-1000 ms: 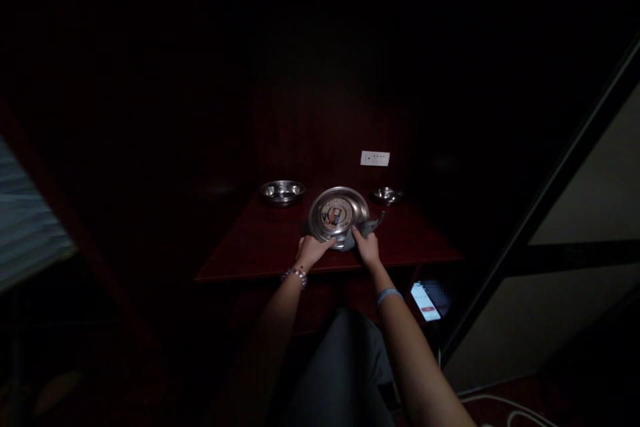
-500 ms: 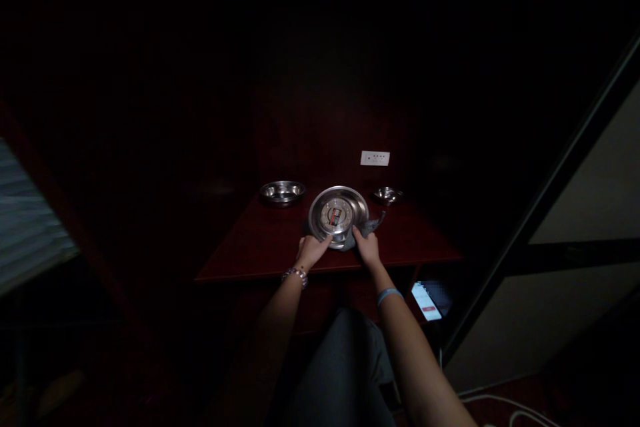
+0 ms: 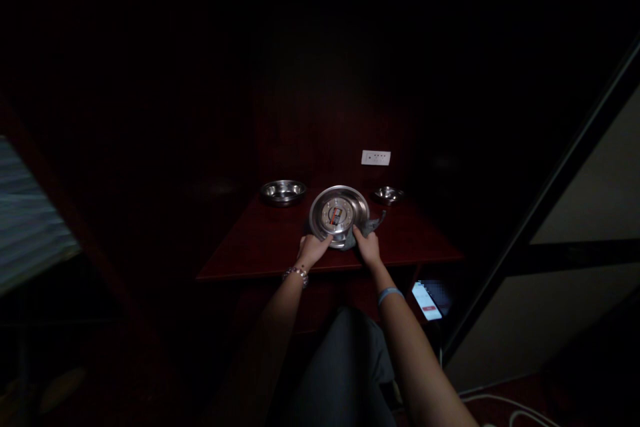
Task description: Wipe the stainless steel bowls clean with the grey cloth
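A round stainless steel bowl (image 3: pixel 357 201) with a label in its middle is tilted up, its inside facing me, above the dark red table. My left hand (image 3: pixel 313 250) grips its lower left rim, the thumb on the inner side and the fingers hidden behind. At the lower right rim, my right hand (image 3: pixel 368 247) is closed on a grey cloth (image 3: pixel 371 226), which is pressed against the bowl. One end of the cloth sticks out to the right.
On the red table (image 3: pixel 255 250) stand a wide steel bowl (image 3: pixel 283 193) at the back left and a smaller steel bowl (image 3: pixel 389 195) at the back right. A white socket plate (image 3: pixel 376 158) is on the wall. Below the tabletop at right lies a lit phone (image 3: pixel 427 301).
Almost nothing differs. The view has shifted very slightly; both hands keep their hold on the bowl and the cloth.
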`<action>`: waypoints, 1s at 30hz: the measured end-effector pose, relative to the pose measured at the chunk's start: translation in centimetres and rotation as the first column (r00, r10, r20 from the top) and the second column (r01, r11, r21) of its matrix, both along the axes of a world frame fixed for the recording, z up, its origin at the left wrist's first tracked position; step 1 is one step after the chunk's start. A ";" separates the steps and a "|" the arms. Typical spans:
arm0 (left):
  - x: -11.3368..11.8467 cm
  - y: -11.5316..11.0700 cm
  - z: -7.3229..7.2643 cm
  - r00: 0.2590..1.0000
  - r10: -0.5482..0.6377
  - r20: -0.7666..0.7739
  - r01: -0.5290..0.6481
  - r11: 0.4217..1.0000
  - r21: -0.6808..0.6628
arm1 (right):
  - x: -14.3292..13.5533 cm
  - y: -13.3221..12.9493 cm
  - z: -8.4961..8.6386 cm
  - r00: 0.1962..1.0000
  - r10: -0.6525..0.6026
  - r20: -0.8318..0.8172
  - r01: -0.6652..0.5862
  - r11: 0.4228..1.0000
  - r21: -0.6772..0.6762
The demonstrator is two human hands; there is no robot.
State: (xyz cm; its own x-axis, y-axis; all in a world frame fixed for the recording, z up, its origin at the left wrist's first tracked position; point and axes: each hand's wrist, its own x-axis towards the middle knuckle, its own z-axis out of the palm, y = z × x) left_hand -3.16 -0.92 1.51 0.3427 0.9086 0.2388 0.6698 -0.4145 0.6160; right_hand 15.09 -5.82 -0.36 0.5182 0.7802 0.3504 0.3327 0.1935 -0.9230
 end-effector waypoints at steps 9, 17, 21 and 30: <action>0.0 0.0 0.0 1.000 -0.012 -0.004 0.012 1.000 -0.002 | 0.1 0.1 -0.1 1.000 -0.002 -0.005 0.002 1.000 0.016; 0.0 -0.4 0.3 1.000 0.008 -0.008 -0.008 1.000 -0.009 | -0.2 -0.2 0.2 1.000 -0.010 -0.007 0.010 1.000 0.006; 0.0 -0.5 0.5 1.000 -0.011 0.013 0.011 1.000 0.016 | -0.3 -0.3 0.3 1.000 -0.010 -0.002 0.010 1.000 0.005; 0.0 -0.4 0.4 0.999 -0.008 0.033 0.008 1.000 -0.008 | -0.4 -0.6 0.6 1.000 -0.012 -0.003 0.012 1.000 0.012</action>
